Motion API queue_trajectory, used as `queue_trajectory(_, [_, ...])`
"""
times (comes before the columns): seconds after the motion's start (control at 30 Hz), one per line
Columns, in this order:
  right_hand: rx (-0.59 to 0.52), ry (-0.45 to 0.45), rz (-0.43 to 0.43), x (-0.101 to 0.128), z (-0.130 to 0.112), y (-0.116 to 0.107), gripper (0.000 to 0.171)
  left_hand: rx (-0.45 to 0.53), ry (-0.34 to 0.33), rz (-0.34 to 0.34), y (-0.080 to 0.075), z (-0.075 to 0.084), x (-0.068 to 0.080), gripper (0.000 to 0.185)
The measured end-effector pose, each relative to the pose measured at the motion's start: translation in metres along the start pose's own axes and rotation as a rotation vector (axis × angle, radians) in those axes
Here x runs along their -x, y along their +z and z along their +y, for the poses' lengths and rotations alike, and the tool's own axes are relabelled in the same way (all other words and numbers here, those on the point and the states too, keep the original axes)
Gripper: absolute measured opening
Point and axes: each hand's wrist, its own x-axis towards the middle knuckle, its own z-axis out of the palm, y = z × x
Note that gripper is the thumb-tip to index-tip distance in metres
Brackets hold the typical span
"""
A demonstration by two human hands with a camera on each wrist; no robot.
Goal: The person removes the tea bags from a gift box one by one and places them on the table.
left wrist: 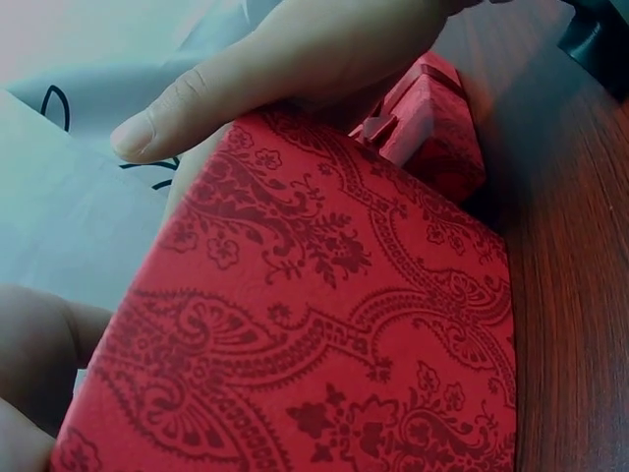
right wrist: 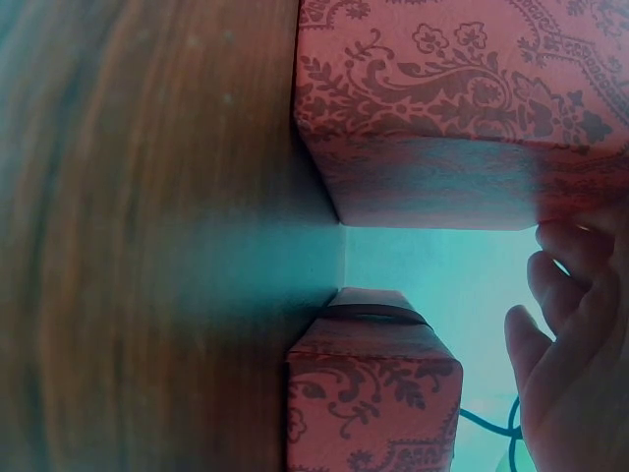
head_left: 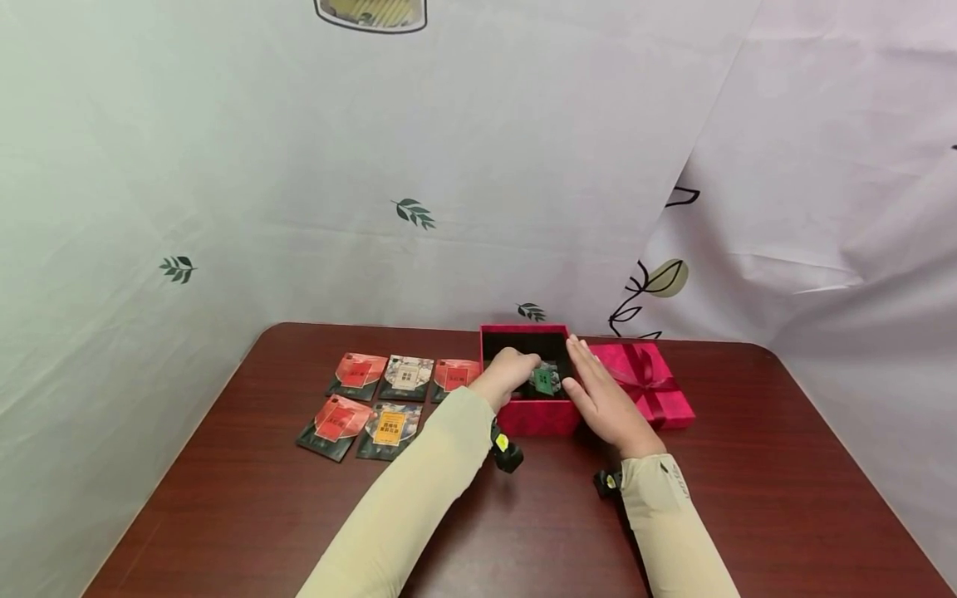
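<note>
A red patterned gift box [head_left: 538, 418] with a dark inside stands open near the table's back edge. My left hand [head_left: 508, 374] reaches down into it, its fingers partly hidden behind the front wall. Beside those fingertips, inside the box, is a green-labelled tea sachet [head_left: 547, 379]; I cannot tell whether the hand grips it. My right hand [head_left: 609, 403] lies along the box's right side, fingers straight and fingertips at the rim. The left wrist view shows the right thumb [left wrist: 147, 128] over the rim and part of the left hand [left wrist: 34, 354] low at the left.
Several tea sachets lie left of the box, among them a red-labelled one [head_left: 357, 375], a white-labelled one [head_left: 407, 378] and a yellow-labelled one [head_left: 389, 429]. Just right of the box rests its red lid [head_left: 669, 399] with a ribbon bow. A pale curtain [head_left: 478, 166] hangs behind the table.
</note>
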Motion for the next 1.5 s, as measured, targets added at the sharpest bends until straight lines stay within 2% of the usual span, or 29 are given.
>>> queue_trajectory(0.23, [-0.005,0.005,-0.006,0.001,-0.001,0.0,0.067,0.025,0.018,0.034,-0.001,0.0,-0.001,0.041])
queue_trajectory(0.53, [-0.019,0.018,-0.002,0.001,-0.003,-0.001,0.066,-0.04,0.168,0.159,0.0,0.001,0.001,0.039])
queue_trajectory(0.8, [-0.021,0.025,-0.008,0.0,-0.003,-0.001,0.066,-0.19,0.314,0.306,0.0,0.0,0.0,0.027])
queue_trajectory(1.0, [-0.018,0.031,-0.008,0.0,-0.002,-0.001,0.067,-0.129,0.389,0.378,0.002,-0.001,0.003,0.021])
queue_trajectory(1.17, [-0.018,0.034,-0.009,-0.001,-0.002,-0.001,0.067,-0.08,0.425,0.417,0.002,-0.002,0.006,0.016])
queue_trajectory(1.3, [-0.014,0.027,-0.014,-0.001,-0.003,-0.001,0.066,-0.027,0.439,0.412,-0.001,0.0,0.008,0.017])
queue_trajectory(1.5, [-0.006,0.033,-0.019,-0.001,-0.001,-0.002,0.067,0.024,0.458,0.382,-0.014,0.004,0.013,0.023])
